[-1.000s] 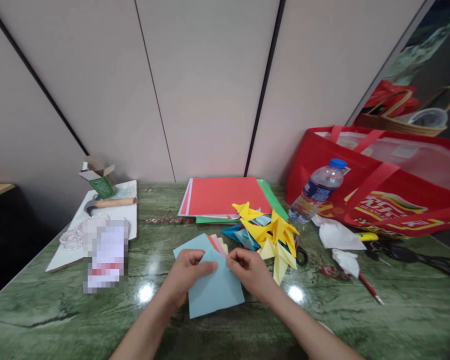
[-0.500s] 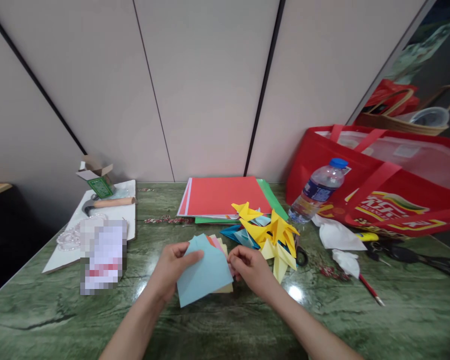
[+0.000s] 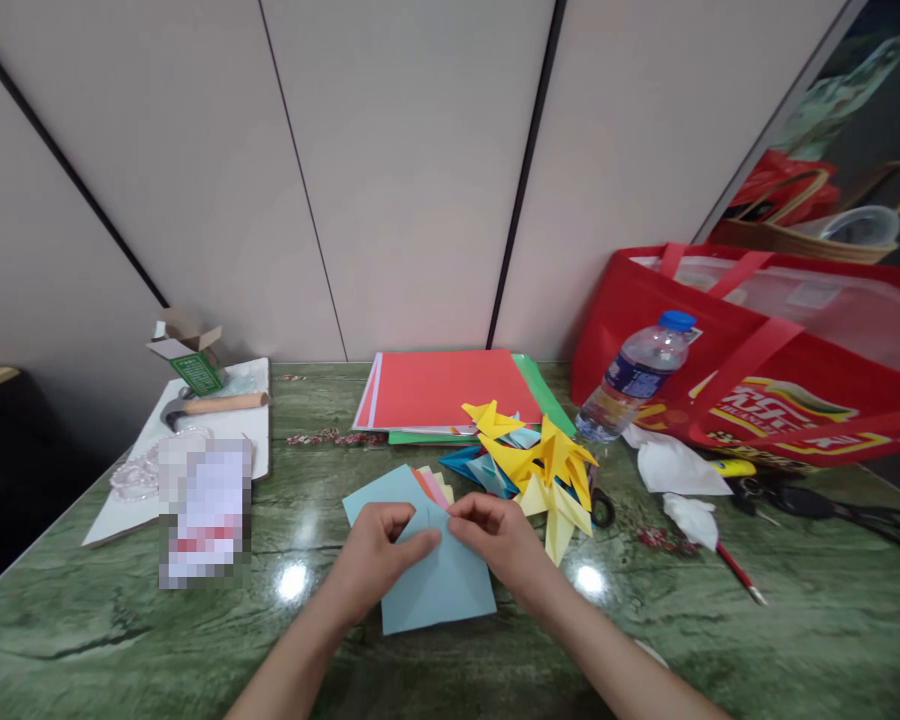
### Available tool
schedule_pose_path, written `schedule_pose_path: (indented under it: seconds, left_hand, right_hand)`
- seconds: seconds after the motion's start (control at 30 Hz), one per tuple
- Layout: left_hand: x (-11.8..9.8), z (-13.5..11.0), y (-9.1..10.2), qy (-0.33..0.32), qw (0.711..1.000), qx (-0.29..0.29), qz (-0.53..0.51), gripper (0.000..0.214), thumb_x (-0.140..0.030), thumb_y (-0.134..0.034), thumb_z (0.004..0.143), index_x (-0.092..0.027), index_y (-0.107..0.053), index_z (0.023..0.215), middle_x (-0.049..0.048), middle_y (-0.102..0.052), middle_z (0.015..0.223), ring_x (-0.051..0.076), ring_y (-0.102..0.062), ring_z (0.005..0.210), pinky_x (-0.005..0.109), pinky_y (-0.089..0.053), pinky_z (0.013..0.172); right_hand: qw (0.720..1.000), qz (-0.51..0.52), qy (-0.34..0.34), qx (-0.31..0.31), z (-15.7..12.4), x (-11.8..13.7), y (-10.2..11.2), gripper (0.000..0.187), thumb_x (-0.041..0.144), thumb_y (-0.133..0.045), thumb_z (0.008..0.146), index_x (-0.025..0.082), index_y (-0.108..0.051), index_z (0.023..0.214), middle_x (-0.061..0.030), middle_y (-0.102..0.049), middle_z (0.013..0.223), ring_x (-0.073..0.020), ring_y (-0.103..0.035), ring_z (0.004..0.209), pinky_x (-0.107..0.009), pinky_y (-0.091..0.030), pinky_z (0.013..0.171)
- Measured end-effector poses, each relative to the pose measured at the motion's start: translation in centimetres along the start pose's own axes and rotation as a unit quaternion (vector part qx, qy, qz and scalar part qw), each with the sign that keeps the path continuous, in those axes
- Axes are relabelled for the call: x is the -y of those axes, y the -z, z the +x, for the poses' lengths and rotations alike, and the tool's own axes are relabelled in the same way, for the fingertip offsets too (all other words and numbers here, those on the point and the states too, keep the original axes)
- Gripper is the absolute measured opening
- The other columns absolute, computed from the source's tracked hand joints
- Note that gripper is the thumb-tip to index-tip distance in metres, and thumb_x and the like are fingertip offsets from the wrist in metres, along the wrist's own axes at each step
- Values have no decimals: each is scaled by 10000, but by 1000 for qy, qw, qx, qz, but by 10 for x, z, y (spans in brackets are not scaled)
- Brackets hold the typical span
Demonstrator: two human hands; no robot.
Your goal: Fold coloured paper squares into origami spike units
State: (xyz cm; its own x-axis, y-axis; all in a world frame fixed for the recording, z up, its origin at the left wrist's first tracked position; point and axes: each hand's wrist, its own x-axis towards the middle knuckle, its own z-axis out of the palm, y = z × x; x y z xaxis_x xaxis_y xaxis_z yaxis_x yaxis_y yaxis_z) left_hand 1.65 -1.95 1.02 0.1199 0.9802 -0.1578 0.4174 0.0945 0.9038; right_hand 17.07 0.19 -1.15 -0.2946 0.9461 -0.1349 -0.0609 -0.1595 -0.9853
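A light blue sheet of paper (image 3: 442, 598) with fold lines lies between my hands, just above or on the tabletop. My left hand (image 3: 382, 550) is closed on its left side, thumb flat on the paper near the middle crease. From the other side, my right hand (image 3: 491, 535) pinches the paper close to my left thumb. Behind the sheet, edges of orange, pink and cream papers (image 3: 435, 485) stick out. Folded yellow paper pieces (image 3: 544, 460) lie in a heap right of my right hand, with blue folded pieces (image 3: 484, 470) among them.
Red sheets (image 3: 446, 390) top a paper stack at the back. A water bottle (image 3: 637, 375) leans by a red bag (image 3: 750, 350). Tissues (image 3: 679, 468) and a red pen (image 3: 741, 574) lie at right. A hammer (image 3: 214, 404) and small box (image 3: 195, 365) rest on a white board at left.
The blue sheet has shifted right and turned, with a corner now extending to the upper left. My left hand has moved right and my right hand has come onto the sheet.
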Motion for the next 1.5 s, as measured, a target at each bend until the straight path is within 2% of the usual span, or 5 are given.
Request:
schedule_pose_path:
  seconds: [0.17,0.57,0.93,1.27,1.5]
  left_hand:
    - [0,-2,-3,-2,999,35,-13,355,-356,-554,686,-192,-304,493,-63,-210,525,76,-215,490,222,-150,434]
    - [2,-3,-5,18,996,66,-57,353,-355,-585,661,-184,-332,485,-63,-222,512,72,-211,481,218,-145,429]
    - [2,-4,-7,19,997,59,-53,377,-319,-591,647,-194,-279,474,-69,-187,508,68,-178,480,223,-124,424]
    - [3,-4,-10,48,992,82,-79,331,-333,-609,627,-180,-359,474,-60,-262,490,69,-239,465,208,-175,410]
    - [5,-4,-15,51,988,105,-105,292,-336,-611,620,-165,-415,488,-59,-310,479,70,-268,457,203,-201,413]
  right_hand:
    - [1000,-6,-1,9,-1,-2,0,125,265,-622,613,146,-585,615,41,-514,558,-88,-426,528,-210,-313,500]
    - [1000,-24,4,19,-2,0,0,123,263,-615,605,156,-557,585,48,-485,526,-88,-409,505,-212,-314,497]
    - [999,-39,15,27,-2,-2,3,102,253,-604,618,158,-574,600,41,-513,532,-92,-431,509,-211,-340,496]
    - [998,-46,40,33,-1,-3,3,111,230,-591,634,165,-549,555,41,-508,523,-98,-444,521,-214,-354,511]
    - [999,-21,14,32,-2,0,3,85,238,-599,627,156,-594,606,32,-548,560,-103,-467,539,-218,-360,533]
